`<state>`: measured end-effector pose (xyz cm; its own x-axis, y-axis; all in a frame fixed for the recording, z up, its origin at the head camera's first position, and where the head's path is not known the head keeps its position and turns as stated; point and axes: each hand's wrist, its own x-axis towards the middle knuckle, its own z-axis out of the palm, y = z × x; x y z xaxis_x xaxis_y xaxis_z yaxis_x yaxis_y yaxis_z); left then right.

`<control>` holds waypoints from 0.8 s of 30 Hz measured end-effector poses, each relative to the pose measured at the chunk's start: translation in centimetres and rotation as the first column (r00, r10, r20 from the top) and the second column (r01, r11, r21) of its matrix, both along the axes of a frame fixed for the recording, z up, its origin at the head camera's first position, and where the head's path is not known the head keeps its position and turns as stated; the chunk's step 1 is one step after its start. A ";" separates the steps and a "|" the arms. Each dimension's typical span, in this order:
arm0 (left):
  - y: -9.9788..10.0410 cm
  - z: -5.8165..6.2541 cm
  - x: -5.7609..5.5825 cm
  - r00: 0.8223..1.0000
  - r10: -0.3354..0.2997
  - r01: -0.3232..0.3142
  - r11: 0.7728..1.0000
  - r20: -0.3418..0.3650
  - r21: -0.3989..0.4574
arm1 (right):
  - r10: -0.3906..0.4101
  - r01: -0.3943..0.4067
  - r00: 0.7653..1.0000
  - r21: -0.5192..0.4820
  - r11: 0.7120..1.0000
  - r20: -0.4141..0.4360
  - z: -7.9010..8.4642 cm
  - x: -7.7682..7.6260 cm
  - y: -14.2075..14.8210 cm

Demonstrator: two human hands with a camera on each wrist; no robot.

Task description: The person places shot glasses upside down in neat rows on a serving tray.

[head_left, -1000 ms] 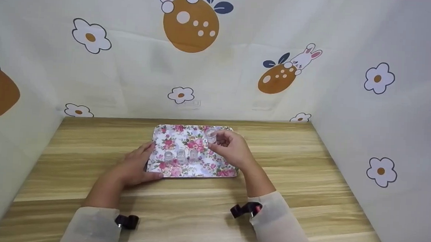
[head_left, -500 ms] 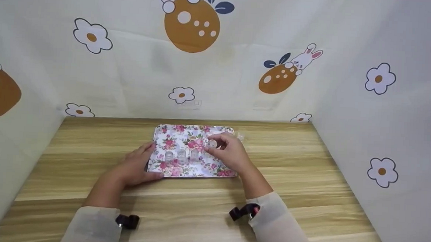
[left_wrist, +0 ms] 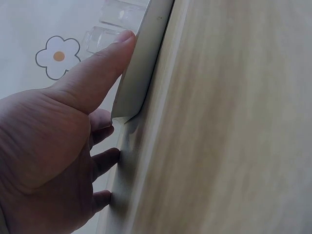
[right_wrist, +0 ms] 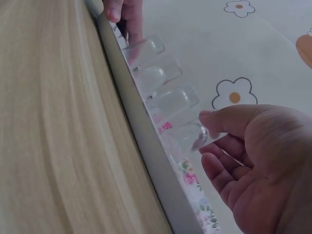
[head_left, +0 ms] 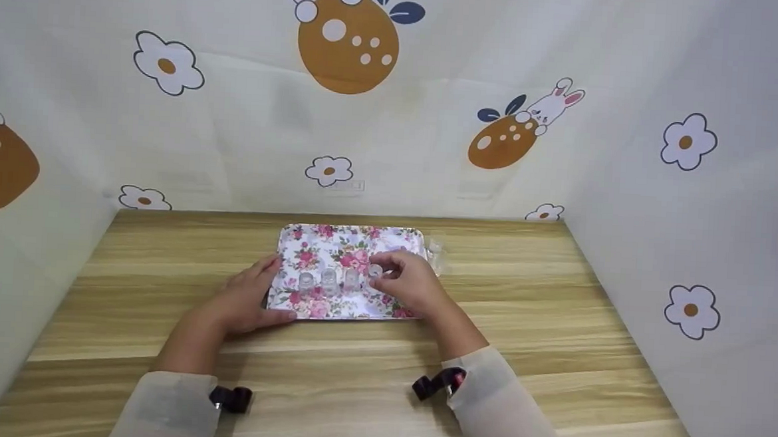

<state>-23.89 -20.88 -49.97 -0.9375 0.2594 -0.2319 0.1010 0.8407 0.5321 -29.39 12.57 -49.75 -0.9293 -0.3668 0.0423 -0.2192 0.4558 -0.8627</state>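
A flower-printed tray (head_left: pixel 324 242) lies on the wooden table. Three small clear glasses (head_left: pixel 329 280) stand in a row near its front. My right hand (head_left: pixel 412 283) pinches another small glass (head_left: pixel 375 271) just right of that row. In the right wrist view, thumb and fingertips are at the upper end of this glass (right_wrist: pixel 187 136), and its lower end is close over the tray. My left hand (head_left: pixel 241 302) rests against the tray's left front corner. Its thumb (left_wrist: pixel 102 66) lies straight along the front rim, and the other fingers spread loosely by the left side.
More clear glassware (head_left: pixel 436 247) stands by the tray's right edge, partly hidden by the right hand. Behind the table (head_left: pixel 518 285) rises a pale curtain (head_left: pixel 233 144) with flowers and rabbits, and a similar wall (head_left: pixel 688 227) borders its right side.
My right hand has carried the glass from the tray's back right toward the front, to the right end of the row. Glassware beside the tray has come into sight. The left hand stays put.
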 end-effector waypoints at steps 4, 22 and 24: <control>0.0 0.0 -0.1 1.000 0.000 0.000 1.000 0.000 -0.002 | 0.015 -0.015 1.000 0.010 1.000 0.001 -0.3 0.0 0.0; 0.0 0.0 0.0 1.000 0.010 -0.010 1.000 0.006 -0.014 | -0.065 0.056 0.997 -0.178 0.982 -0.042 1.0 -0.4 3.3; 0.0 0.0 0.0 1.000 0.013 -0.012 1.000 0.009 -0.015 | -0.088 0.081 0.996 -0.187 0.979 -0.025 1.2 -0.4 4.1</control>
<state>-23.86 -20.90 -49.93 -0.9384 0.2441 -0.2446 0.0854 0.8498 0.5202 -29.83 16.68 -48.55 -0.9536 -0.2698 0.1334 -0.2163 0.3063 -0.9270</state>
